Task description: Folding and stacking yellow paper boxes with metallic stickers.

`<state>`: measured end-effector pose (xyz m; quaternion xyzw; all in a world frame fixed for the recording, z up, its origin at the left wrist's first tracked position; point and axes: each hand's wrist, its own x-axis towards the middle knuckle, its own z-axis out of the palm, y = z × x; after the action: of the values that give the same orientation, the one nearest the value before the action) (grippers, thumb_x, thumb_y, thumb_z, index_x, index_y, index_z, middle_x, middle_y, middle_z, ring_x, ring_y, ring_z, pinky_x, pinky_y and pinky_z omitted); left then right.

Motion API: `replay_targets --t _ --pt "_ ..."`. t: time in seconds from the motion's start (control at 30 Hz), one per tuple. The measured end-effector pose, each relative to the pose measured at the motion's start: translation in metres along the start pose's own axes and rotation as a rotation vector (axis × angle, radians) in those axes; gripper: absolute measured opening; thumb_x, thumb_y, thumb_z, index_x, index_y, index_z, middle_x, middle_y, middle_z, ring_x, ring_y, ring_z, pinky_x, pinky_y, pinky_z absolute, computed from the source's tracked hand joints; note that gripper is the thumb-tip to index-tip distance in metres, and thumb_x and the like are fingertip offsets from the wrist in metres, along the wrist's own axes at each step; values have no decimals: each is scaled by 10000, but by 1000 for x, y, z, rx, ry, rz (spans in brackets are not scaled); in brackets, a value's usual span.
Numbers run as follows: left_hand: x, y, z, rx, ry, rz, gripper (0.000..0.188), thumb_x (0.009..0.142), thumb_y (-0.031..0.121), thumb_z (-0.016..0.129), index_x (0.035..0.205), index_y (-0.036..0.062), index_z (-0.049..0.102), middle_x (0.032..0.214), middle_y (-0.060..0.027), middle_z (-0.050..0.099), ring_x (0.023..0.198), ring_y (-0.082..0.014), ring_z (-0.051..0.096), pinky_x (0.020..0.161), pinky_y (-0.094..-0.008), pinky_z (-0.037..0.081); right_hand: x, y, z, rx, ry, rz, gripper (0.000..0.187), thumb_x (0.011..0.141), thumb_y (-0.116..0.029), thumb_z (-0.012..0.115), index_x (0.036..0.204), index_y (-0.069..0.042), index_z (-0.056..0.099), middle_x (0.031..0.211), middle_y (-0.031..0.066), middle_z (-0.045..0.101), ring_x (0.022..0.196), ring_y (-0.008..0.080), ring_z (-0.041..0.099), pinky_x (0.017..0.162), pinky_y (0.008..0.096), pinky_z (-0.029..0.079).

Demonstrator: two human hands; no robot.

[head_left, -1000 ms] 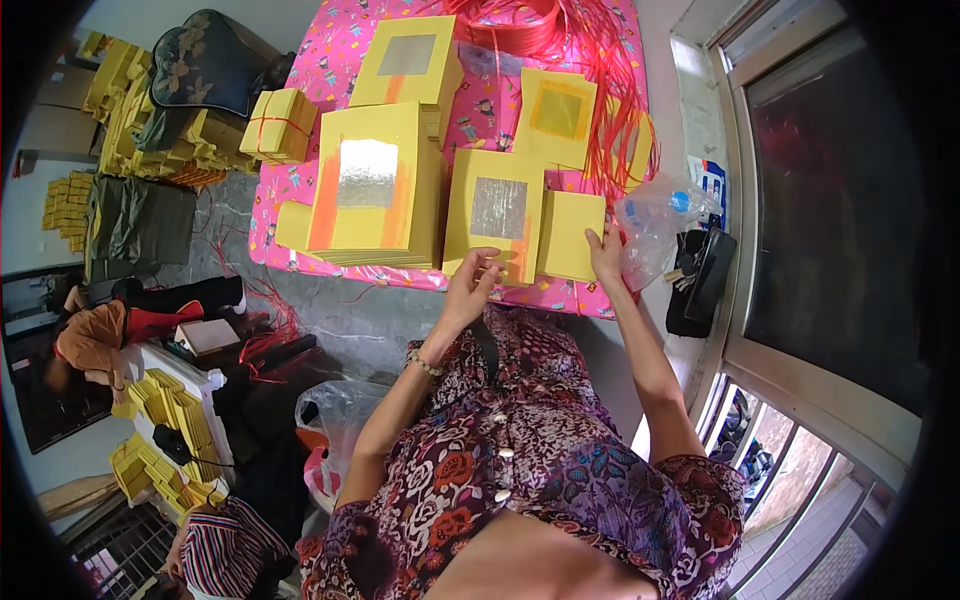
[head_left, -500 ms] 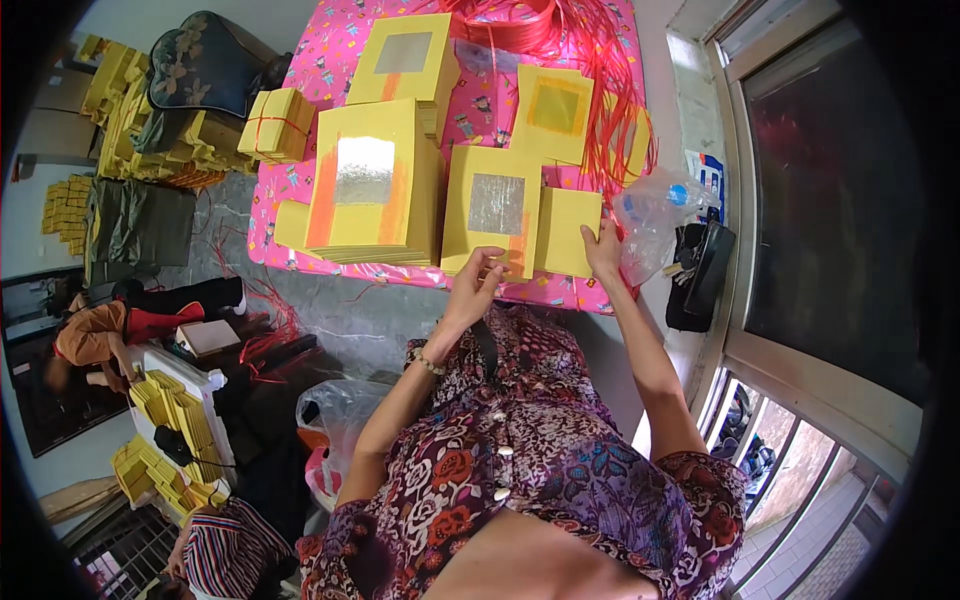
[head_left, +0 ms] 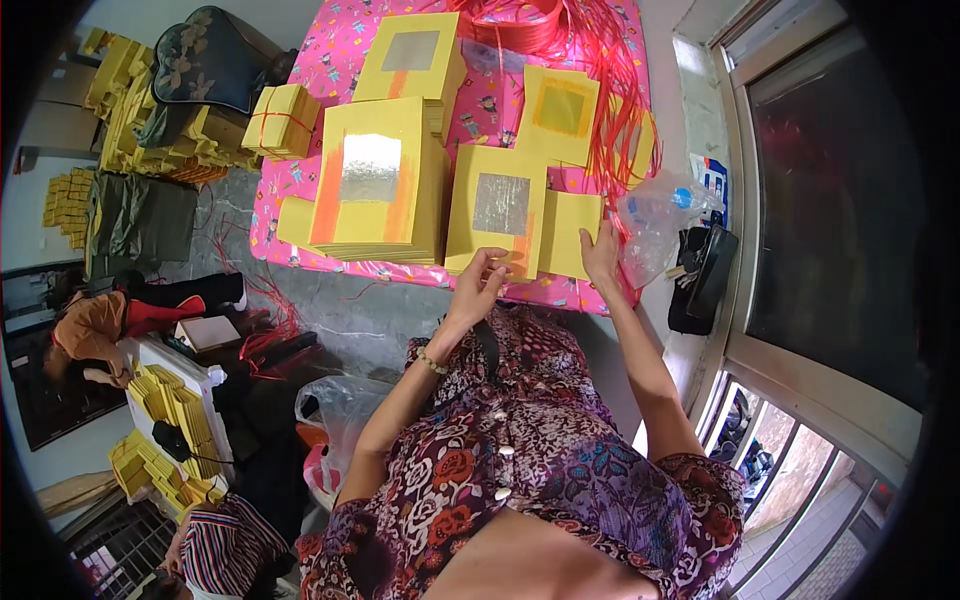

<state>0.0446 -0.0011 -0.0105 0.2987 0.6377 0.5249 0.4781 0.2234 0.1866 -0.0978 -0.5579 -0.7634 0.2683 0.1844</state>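
Note:
A stack of yellow paper sheets with a silver square and orange smears [head_left: 502, 204] lies near the table's front edge. Over its lower edge is my left hand [head_left: 481, 286], its fingers bent and drawn together; whatever may be between them is hidden. To the right sits a pile of plain yellow paper [head_left: 569, 228], partly under the silver-marked stack. My right hand [head_left: 601, 255] lies along that pile's right edge, fingers stretched out, touching it. A taller stack of silver-marked yellow sheets [head_left: 376, 222] stands left of my left hand.
Behind are another silver-marked stack [head_left: 420, 82], gold-squared sheets [head_left: 560, 113], a bundle tied with red string [head_left: 282, 121] and red plastic strips [head_left: 608, 60]. The table has a pink cover [head_left: 330, 45]. A clear plastic bag [head_left: 650, 222] borders it. At left, another person [head_left: 95, 330] is near yellow piles.
The table and its stacks sit slightly further right in the picture, as the view has shifted a little. Both hands keep nearly the same places at the paper.

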Motion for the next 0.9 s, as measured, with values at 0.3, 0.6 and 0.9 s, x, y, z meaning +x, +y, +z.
replay_targets --t 0.3,0.6,0.9 --pt "1 0 -10 173 62 26 225 938 75 504 1159 39 494 963 -89 624 868 -138 583 722 -268 482 3 -17 -21 -162 33 -12 424 795 -269 674 1046 -5 456 970 221 573 902 395 583 732 488 459" --pt "1 8 -17 379 111 111 218 901 50 533 1118 39 524 917 -123 635 802 -197 618 682 -294 497 11 -4 -26 120 -125 273 533 700 -301 768 1040 10 501 888 138 560 857 291 580 720 402 465" --pt "5 6 -29 893 167 411 366 682 17 687 1027 70 576 971 -126 523 954 -333 483 800 -421 420 -28 -77 -52 156 -62 -435 425 739 -222 738 1055 -38 521 969 118 514 874 284 526 777 390 444"
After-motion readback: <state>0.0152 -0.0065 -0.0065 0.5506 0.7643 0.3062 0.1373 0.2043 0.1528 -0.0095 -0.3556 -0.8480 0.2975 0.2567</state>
